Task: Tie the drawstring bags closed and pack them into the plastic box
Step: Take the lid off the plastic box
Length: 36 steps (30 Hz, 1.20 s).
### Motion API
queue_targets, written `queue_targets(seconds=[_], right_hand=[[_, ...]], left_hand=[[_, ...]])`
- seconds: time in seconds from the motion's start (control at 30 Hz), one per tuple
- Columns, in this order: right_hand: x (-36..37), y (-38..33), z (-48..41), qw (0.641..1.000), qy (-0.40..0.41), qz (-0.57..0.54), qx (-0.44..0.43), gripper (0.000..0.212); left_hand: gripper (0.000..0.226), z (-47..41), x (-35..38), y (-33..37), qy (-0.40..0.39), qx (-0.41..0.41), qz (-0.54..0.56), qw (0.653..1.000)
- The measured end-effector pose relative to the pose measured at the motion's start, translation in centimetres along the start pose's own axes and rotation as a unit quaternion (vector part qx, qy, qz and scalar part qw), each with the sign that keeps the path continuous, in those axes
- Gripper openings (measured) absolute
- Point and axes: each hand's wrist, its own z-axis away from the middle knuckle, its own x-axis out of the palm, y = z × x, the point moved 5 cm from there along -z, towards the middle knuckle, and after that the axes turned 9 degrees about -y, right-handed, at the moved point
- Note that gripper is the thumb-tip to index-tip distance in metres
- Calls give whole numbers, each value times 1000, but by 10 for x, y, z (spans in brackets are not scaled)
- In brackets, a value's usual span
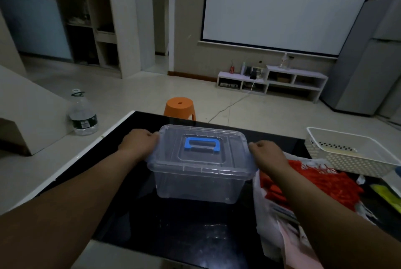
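— Left hand (pixel 138 144) first: what is it doing?
— It grips the plastic box (pixel 195 184) at the box's nine o'clock end, fingers curled down over the edge of the lid (pixel 227 138). The fingertips are hidden behind the rim.
— And the box itself?
— It is clear-walled and stands at the middle of the black table (pixel 173 225), straight ahead of the person. Its lid is on, with a blue handle (pixel 202 144) lying flat in the lid's centre. I cannot tell whether its base rests on the table or is raised just off it.
— Right hand (pixel 268 155)?
— It mirrors the other at the box's three o'clock end, fingers bent over the lid's edge and holding it, with the forearm crossing above the things on that side.
— What lies around the box, from the left?
— At ten o'clock, well apart and off the table, a big water bottle (pixel 83 117) stands upright on a pale surface. At twelve o'clock, beyond the table's far edge, sits an orange stool (pixel 179 107).
— Where are the drawstring bags (pixel 325 182)?
— They are a red heap at four o'clock, just beside the box, lying on a crumpled white plastic bag (pixel 267 214). I cannot tell whether their strings are tied.
— Anything further right?
— A white basket (pixel 347 160) with perforated walls sits at two o'clock, near the bags.
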Motion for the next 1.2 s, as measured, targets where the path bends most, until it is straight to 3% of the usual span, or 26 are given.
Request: queue_targets(seconds=[0.07, 0.17, 0.27, 0.37, 0.47, 0.53, 0.63, 0.7, 0.8, 0.9, 0.97, 1.03, 1.13, 1.2], right_hand=[[8, -9, -3, 997, -67, 27, 26, 35], [-2, -19, -1, 996, -50, 63, 27, 39], [-26, -32, -4, 995, 8, 103, -4, 47], [-43, -53, -16, 997, 33, 72, -17, 47], [-30, -52, -26, 995, -13, 98, 10, 44], [-12, -41, -29, 995, -40, 89, 23, 42], [3, -31, -31, 998, -51, 13, 40, 43], [0, -32, -23, 995, -73, 24, 62, 43], [-13, -31, 0, 978, -157, 15, 139, 41], [-32, -42, 21, 959, -237, 66, 139, 40], [-48, -56, 22, 970, -213, 63, 98, 38], [-66, -74, 13, 988, -147, 33, 45, 38], [-84, -94, -6, 995, -85, -41, -16, 35], [-84, -102, -21, 970, -96, -220, -45, 29]], left_hand=[[60, 0, 8, 7, -42, -9, -27, 999], [66, 0, 3, 10, -9, -2, -43, 999], [54, 1, -18, 26, 31, 21, -50, 998], [37, -9, -32, 40, 34, 15, -52, 998], [33, -18, -19, 35, -10, -11, -85, 996], [31, -21, -3, 28, -36, -10, -51, 998], [37, -19, 7, 23, -32, -7, -6, 999], [39, -10, 3, 26, -26, -13, -29, 999], [40, 8, -6, 27, -102, -46, -31, 993], [42, 28, -22, 33, -174, -44, -68, 981], [46, 26, -40, 44, -138, 1, -122, 983], [53, 18, -61, 56, -48, 25, -150, 987], [51, -2, -79, 70, 43, 46, -5, 998], [41, -16, -78, 76, 29, 56, 183, 981]])
